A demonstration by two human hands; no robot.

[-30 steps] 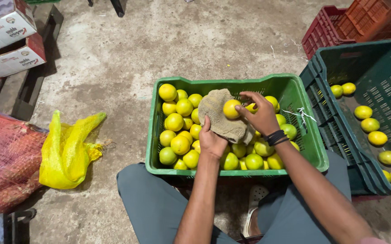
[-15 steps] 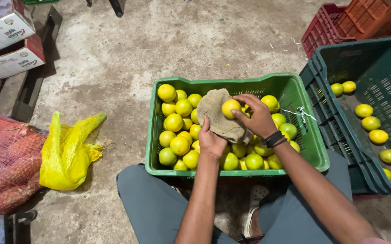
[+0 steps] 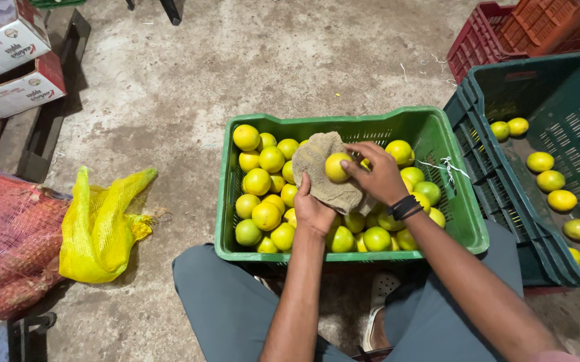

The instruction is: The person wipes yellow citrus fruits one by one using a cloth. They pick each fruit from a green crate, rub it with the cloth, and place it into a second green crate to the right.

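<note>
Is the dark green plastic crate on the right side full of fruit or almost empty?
Almost empty. The dark green plastic crate holds only a few yellow-green round fruits, lying apart in one layer, with much bare slatted bottom visible between them.

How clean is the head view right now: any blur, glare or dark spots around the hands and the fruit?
Head view: sharp around the left hand, the right hand, the cloth and the yellow fruit pressed against it; even, soft light, no glare on the fruit; the light green crate is well lit; the top right corner by the red crates is dimmer; straight edges bow slightly toward the frame borders.
</note>
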